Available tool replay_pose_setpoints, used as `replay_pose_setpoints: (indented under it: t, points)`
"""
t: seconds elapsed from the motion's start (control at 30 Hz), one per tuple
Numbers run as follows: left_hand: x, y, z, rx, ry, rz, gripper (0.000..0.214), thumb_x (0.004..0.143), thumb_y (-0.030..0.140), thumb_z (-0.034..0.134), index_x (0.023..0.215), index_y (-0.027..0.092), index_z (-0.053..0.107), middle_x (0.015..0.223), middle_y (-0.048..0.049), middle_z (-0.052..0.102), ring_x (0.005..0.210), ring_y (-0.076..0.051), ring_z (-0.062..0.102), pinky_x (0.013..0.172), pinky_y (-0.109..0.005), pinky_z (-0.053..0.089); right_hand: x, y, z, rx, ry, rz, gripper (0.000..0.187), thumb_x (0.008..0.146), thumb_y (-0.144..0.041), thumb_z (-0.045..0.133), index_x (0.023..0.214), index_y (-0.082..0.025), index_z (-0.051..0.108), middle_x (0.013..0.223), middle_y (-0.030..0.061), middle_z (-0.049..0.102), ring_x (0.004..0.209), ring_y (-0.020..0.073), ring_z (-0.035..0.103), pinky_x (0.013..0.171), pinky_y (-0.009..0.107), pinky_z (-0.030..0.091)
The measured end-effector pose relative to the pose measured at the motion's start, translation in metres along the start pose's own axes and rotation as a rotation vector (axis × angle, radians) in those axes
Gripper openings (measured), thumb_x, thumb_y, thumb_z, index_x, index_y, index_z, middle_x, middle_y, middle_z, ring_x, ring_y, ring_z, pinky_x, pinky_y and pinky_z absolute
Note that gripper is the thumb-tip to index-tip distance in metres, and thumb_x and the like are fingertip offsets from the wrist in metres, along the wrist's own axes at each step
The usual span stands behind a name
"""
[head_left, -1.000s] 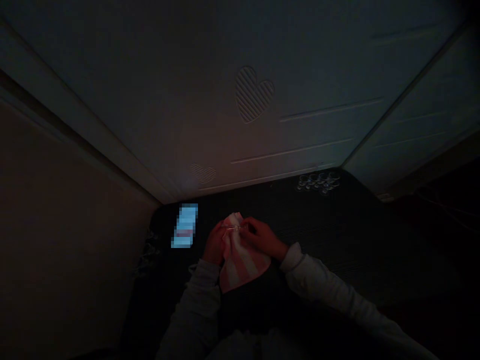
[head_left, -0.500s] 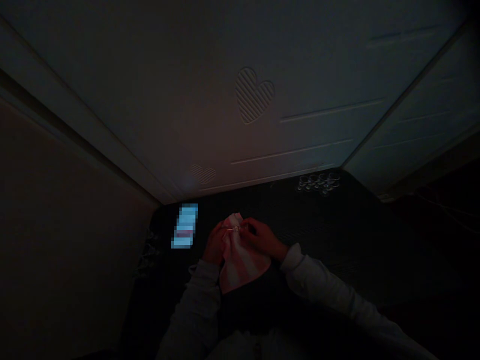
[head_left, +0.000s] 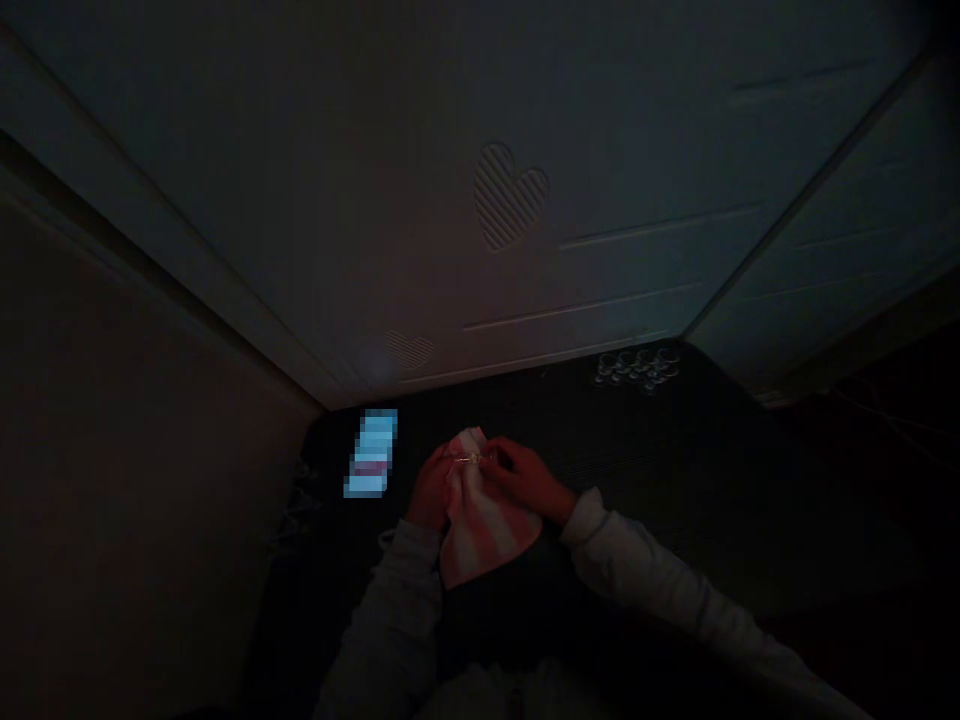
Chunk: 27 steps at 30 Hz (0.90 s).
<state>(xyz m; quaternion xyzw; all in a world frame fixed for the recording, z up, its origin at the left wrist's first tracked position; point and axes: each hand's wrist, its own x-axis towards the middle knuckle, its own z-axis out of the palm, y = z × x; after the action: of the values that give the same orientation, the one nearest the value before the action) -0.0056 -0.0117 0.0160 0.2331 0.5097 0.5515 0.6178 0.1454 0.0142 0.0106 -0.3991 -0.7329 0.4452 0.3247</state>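
1. Pink-and-white striped cloth (head_left: 487,525) gathered at neck, right of dark tabletop (head_left: 600,430)'s far-left corner
2. Left hand (head_left: 431,488), right hand (head_left: 525,475) pinch neck beside thin shiny strand (head_left: 474,459); whether fastened, cannot tell

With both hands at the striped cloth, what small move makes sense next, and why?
Probably draw the thin strand gently snug: it crosses the gathered part of the striped cloth, between the left hand and right hand, and the cloth flares out below.
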Motion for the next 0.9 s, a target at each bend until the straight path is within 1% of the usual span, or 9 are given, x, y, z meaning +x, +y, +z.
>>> replay_pose_setpoints:
  t: [0.1, 0.3, 0.5, 0.6, 0.77, 0.9]
  points:
    - [0.0001, 0.0003, 0.0004, 0.017, 0.002, -0.003, 0.021, 0.056, 0.019, 0.061, 0.077, 0.014, 0.058, 0.066, -0.0003, 0.061, 0.061, -0.013, 0.056, 0.058, -0.023, 0.041, -0.0002, -0.0006, -0.0002, 0.005, -0.002, 0.006, 0.021, 0.079, -0.031, 0.047, 0.093, -0.016, 0.053, 0.071, -0.0004, 0.054, 0.062, 0.0106, 0.048, 0.056, 0.022, 0.037]
    - [0.0025, -0.0031, -0.0009, -0.022, -0.016, -0.005, 0.024, 0.056, 0.017, 0.06, 0.08, 0.014, 0.058, 0.069, -0.0012, 0.062, 0.063, -0.013, 0.057, 0.059, -0.023, 0.041, -0.0003, 0.0001, -0.0006, 0.0, -0.006, 0.003, 0.022, 0.079, -0.034, 0.047, 0.092, -0.017, 0.053, 0.068, -0.0012, 0.052, 0.06, 0.0101, 0.047, 0.054, 0.021, 0.036]
    - [-0.0008, -0.0002, 0.0003, 0.03, -0.001, -0.003, 0.019, 0.057, 0.018, 0.06, 0.076, 0.014, 0.058, 0.066, 0.0001, 0.061, 0.06, -0.011, 0.055, 0.057, -0.022, 0.04, -0.0005, -0.0009, -0.0013, -0.01, -0.001, 0.003, 0.023, 0.079, -0.033, 0.047, 0.093, -0.017, 0.053, 0.069, -0.0011, 0.053, 0.06, 0.0102, 0.047, 0.054, 0.021, 0.036]
    - [-0.0004, -0.0012, -0.0002, 0.006, -0.017, 0.005, 0.018, 0.058, 0.018, 0.059, 0.075, 0.014, 0.057, 0.066, 0.0007, 0.06, 0.06, -0.011, 0.055, 0.056, -0.021, 0.04, -0.0008, -0.0022, -0.0022, -0.013, -0.004, -0.007, 0.021, 0.079, -0.032, 0.048, 0.092, -0.017, 0.053, 0.07, -0.0008, 0.053, 0.061, 0.0102, 0.047, 0.055, 0.021, 0.036]
    - [0.0016, -0.0032, -0.0018, -0.013, -0.047, -0.003, 0.023, 0.058, 0.019, 0.06, 0.08, 0.014, 0.058, 0.069, -0.0004, 0.061, 0.064, -0.012, 0.056, 0.059, -0.022, 0.041, -0.0006, -0.0025, -0.002, -0.005, -0.007, 0.002, 0.02, 0.079, -0.031, 0.047, 0.091, -0.016, 0.053, 0.07, -0.0005, 0.053, 0.061, 0.0102, 0.048, 0.055, 0.021, 0.036]
    - [0.0028, -0.0039, -0.0035, 0.009, -0.034, 0.005, 0.027, 0.057, 0.021, 0.061, 0.082, 0.013, 0.059, 0.068, -0.0007, 0.061, 0.061, -0.012, 0.056, 0.058, -0.023, 0.04, -0.0006, -0.0023, -0.0014, -0.007, -0.002, 0.004, 0.022, 0.079, -0.032, 0.047, 0.093, -0.016, 0.053, 0.069, -0.0007, 0.053, 0.06, 0.01, 0.047, 0.054, 0.021, 0.035]
